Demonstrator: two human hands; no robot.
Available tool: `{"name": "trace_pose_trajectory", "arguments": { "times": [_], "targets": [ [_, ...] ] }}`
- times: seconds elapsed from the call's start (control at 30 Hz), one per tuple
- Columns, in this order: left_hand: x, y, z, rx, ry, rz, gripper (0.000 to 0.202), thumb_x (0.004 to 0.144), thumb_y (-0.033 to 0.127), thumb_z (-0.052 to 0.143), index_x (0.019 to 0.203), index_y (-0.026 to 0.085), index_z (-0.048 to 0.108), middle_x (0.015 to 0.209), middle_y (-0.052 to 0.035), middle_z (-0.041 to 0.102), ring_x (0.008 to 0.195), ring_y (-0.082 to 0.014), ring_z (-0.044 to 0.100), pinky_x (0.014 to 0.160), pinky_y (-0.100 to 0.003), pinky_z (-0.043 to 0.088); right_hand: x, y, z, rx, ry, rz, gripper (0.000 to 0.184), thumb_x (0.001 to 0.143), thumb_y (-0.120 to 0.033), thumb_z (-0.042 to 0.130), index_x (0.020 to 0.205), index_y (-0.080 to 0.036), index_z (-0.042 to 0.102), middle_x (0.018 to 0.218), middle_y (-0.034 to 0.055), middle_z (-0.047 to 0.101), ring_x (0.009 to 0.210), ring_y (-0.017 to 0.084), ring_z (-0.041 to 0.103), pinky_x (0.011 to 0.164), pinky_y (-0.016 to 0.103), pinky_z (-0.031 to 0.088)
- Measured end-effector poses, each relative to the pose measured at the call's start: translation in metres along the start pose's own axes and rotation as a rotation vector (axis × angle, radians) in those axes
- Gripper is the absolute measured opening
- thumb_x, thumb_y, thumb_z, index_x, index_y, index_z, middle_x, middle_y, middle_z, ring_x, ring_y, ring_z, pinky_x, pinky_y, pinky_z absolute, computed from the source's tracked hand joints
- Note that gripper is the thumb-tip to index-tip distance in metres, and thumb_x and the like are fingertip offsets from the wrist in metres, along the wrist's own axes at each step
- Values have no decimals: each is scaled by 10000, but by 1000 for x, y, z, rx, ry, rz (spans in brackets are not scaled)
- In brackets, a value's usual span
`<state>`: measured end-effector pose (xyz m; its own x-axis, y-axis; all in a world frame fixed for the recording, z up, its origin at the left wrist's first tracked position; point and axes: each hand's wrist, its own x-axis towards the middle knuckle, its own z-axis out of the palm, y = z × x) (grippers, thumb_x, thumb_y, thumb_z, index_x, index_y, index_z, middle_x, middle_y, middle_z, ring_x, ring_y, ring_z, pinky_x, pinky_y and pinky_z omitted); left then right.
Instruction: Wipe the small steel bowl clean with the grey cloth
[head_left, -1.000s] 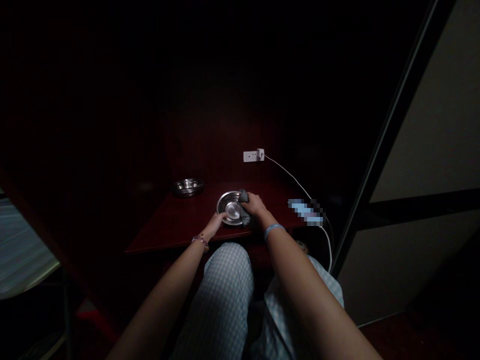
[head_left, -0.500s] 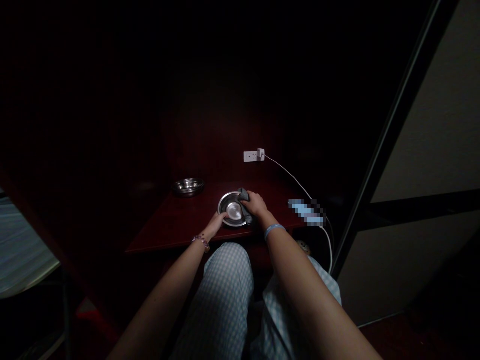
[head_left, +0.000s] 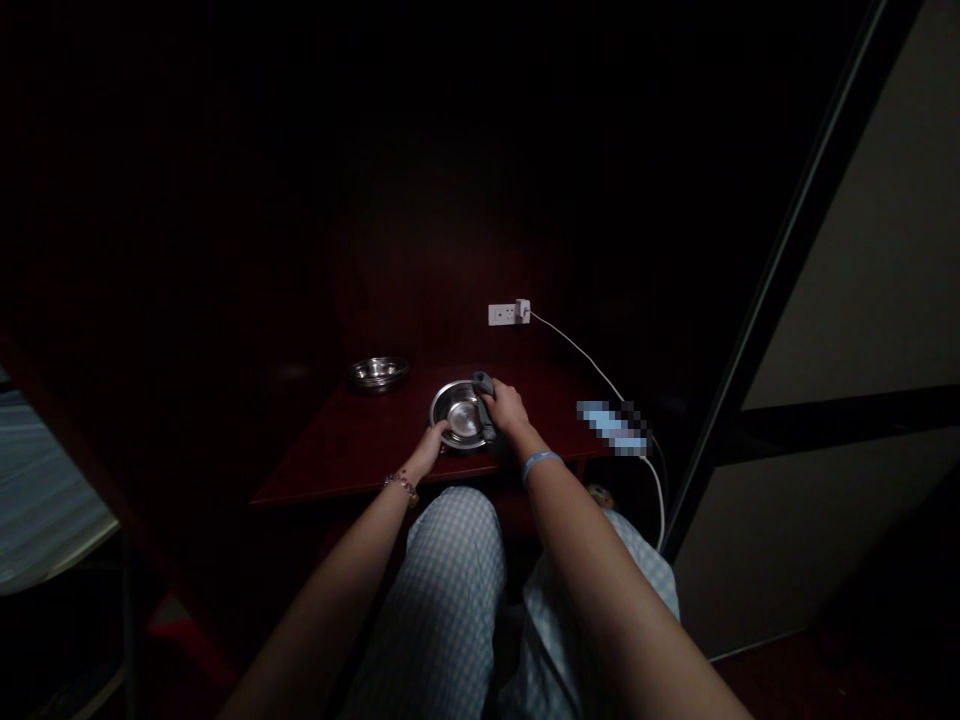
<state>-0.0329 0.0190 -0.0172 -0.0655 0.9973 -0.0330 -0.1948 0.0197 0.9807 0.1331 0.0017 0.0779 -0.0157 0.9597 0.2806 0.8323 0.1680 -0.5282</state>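
A small shiny steel bowl [head_left: 454, 414] sits on a dark red table [head_left: 352, 450] in dim light. My left hand [head_left: 433, 443] grips the bowl's near rim with curled fingers. My right hand [head_left: 507, 407] is closed on a grey cloth [head_left: 484, 398] pressed against the bowl's right rim. A beaded bracelet is on my left wrist and a blue band on my right wrist.
A second steel bowl [head_left: 377, 372] stands at the table's back left. A white wall socket [head_left: 508, 313] with a plug feeds a white cable [head_left: 592, 368] running down the right side. A blurred light-blue object [head_left: 615, 424] lies at the table's right edge. A pale panel [head_left: 862, 350] is at right.
The bowl has shifted slightly left and away from me, tilting its rim. My right hand with the cloth moved a little up and left along the rim.
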Motion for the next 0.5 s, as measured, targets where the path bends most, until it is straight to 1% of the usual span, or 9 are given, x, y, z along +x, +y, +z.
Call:
{"name": "trace_pose_trajectory", "arguments": {
  "times": [0.07,0.17,0.3,0.4,0.5],
  "targets": [
    [2,-2,1,-55,23,47,222,710,385,635,650,172,643,601,-32,684,574,-170,614,609,-260,447,3,0,4,50,7,-5,322,1010,-307,511,1283,-228,661,1274,104,722,1192,253,671,939,260,483],
    [3,-1,2,-127,56,99,238,741,402,632,689,171,651,643,-30,705,677,-187,656,683,-271,498,8,0,8,123,22,10,329,1026,-335,483,1260,-236,691,1266,93,731,1198,239,675,936,239,484],
    [0,5,4,-188,90,76,253,794,402,630,776,155,683,722,-50,738,834,-220,703,794,-299,538,13,-1,10,201,45,91,388,1040,-420,448,1231,-217,718,1238,115,742,1179,247,691,924,247,498],
    [-6,11,5,-270,61,57,285,876,385,582,914,135,713,877,-92,773,974,-239,715,875,-325,551,17,-3,11,276,81,210,426,1043,-447,424,1258,-215,710,1251,125,735,1182,256,692,934,273,509],
    [-11,14,5,-336,32,64,353,950,394,532,1116,137,710,1141,-138,758,1147,-260,681,948,-375,554,22,-5,15,405,197,318,423,1030,-431,436,1246,-195,714,1247,142,731,1164,273,699,953,322,524]
  ]
}}
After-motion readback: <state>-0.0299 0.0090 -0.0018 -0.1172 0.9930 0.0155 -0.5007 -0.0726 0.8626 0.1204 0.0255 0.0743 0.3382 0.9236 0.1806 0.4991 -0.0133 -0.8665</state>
